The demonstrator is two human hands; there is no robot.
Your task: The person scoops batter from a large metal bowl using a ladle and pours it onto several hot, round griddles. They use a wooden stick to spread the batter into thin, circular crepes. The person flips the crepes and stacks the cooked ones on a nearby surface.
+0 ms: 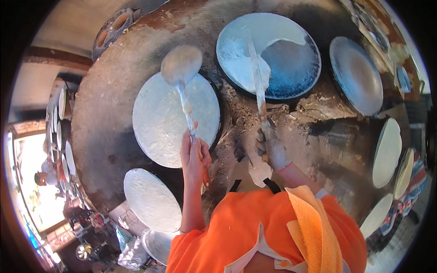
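My bare left hand (195, 154) is wrapped round the handle of a ladle (182, 63), its round bowl held over a griddle at the left. Pale batter or a thin flatbread (159, 120) covers that griddle almost to its rim. My right hand (271, 144), in a dirty work glove, grips a long flat spreader (257, 75). The spreader's blade reaches over the middle griddle (293, 73) and lies across wet white batter (236, 50). Batter coats the left and far parts of this griddle; its dark surface shows at the right.
A third griddle (357, 75), dark and uncoated, sits at the right of the sooty stove top (111, 104). A pale round flatbread (152, 200) lies at the near left, above a metal basin (157, 243). More flatbreads (387, 152) rest at the right edge. Crumbs litter the stove between griddles.
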